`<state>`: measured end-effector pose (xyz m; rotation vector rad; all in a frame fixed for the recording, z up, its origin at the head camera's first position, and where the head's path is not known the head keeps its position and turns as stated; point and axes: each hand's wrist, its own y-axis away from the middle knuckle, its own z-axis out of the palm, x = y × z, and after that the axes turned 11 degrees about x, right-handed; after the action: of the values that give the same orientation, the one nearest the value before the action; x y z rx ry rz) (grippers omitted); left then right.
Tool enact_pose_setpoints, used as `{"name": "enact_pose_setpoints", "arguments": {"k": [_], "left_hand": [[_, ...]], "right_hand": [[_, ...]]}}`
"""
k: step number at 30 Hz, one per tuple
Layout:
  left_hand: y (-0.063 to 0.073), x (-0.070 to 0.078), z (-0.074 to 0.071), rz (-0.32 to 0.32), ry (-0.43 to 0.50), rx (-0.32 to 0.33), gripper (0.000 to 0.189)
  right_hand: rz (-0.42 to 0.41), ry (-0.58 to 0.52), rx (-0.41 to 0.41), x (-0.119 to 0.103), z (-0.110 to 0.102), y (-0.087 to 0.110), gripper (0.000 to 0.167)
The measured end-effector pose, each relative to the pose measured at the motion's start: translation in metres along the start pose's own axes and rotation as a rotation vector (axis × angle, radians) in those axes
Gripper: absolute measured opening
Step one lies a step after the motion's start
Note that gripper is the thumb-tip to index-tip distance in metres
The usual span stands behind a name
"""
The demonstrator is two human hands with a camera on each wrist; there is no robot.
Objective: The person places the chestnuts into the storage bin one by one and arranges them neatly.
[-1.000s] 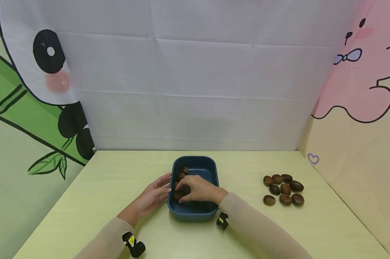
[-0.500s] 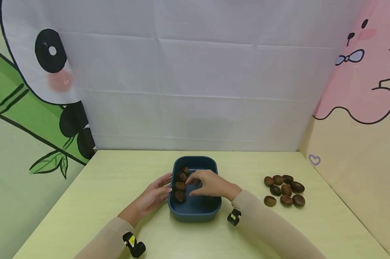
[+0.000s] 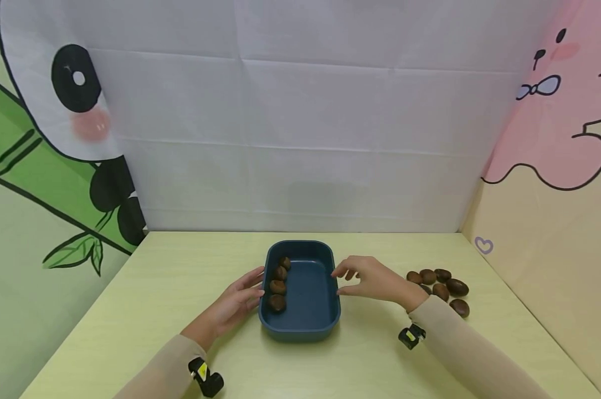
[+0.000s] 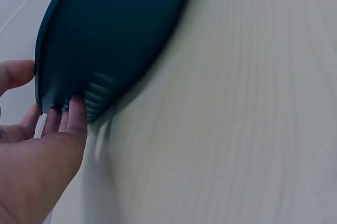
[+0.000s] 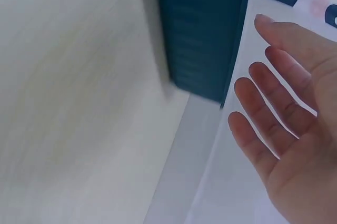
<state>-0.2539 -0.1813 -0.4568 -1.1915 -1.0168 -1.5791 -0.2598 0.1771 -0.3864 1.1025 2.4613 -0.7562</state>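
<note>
A dark blue rectangular box [image 3: 310, 293] stands on the table, with several brown chestnuts [image 3: 277, 287] in a row along its left inner wall. My left hand [image 3: 232, 305] touches the box's left outer side, its fingertips against the wall near the rim; the left wrist view shows the same hand [image 4: 47, 145] with fingers on the box [image 4: 116, 34]. At the right rim my right hand [image 3: 375, 281] hovers with fingers loosely bent and nothing between them. In the right wrist view, the palm and spread fingers of this hand [image 5: 289, 108] are bare beside the box wall [image 5: 202, 34].
More chestnuts [image 3: 441, 291] lie in a loose group at the table's right, partly hidden behind my right wrist and sleeve. A white backdrop [image 3: 300, 138] rises behind the table [image 3: 205, 255], with printed cartoon walls at both sides.
My right hand has let go of a chestnut in the row, lifted out of the box and moved right past its rim. The left hand has stayed at the box's side.
</note>
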Motion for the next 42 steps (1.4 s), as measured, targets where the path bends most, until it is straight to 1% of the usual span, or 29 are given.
{"name": "enact_pose_setpoints", "arguments": {"k": [4, 8, 11, 14, 18, 21, 24, 27, 34, 42], "left_hand": [[0.000, 0.000, -0.001, 0.002, -0.007, 0.000, 0.070], [0.000, 0.000, -0.001, 0.003, -0.006, 0.001, 0.069], [0.000, 0.000, 0.000, 0.002, -0.006, 0.002, 0.069], [0.001, 0.000, 0.000, 0.001, -0.005, 0.004, 0.069], [0.002, 0.000, 0.001, 0.003, -0.004, 0.002, 0.070], [0.003, 0.000, 0.001, 0.002, 0.000, 0.000, 0.070], [0.002, 0.000, 0.000, 0.002, 0.000, -0.001, 0.069], [0.002, 0.000, 0.000, 0.002, -0.001, -0.002, 0.070], [0.001, 0.000, -0.001, 0.005, 0.002, -0.005, 0.070], [0.001, -0.001, -0.001, 0.006, 0.006, -0.002, 0.070]], "right_hand": [[0.046, 0.028, 0.014, 0.019, -0.012, 0.023, 0.031], [0.116, 0.043, 0.013, 0.036, -0.025, 0.047, 0.032], [0.177, 0.059, 0.011, 0.045, -0.035, 0.066, 0.033], [0.220, 0.068, 0.014, 0.052, -0.042, 0.084, 0.034], [0.233, 0.048, 0.022, 0.064, -0.048, 0.105, 0.036], [0.221, 0.053, 0.039, 0.071, -0.048, 0.116, 0.035], [0.190, 0.085, 0.051, 0.077, -0.048, 0.123, 0.033], [0.170, 0.117, 0.049, 0.080, -0.048, 0.125, 0.034], [0.192, 0.155, 0.023, 0.083, -0.047, 0.125, 0.035], [0.175, 0.160, 0.034, 0.082, -0.048, 0.123, 0.035]]}}
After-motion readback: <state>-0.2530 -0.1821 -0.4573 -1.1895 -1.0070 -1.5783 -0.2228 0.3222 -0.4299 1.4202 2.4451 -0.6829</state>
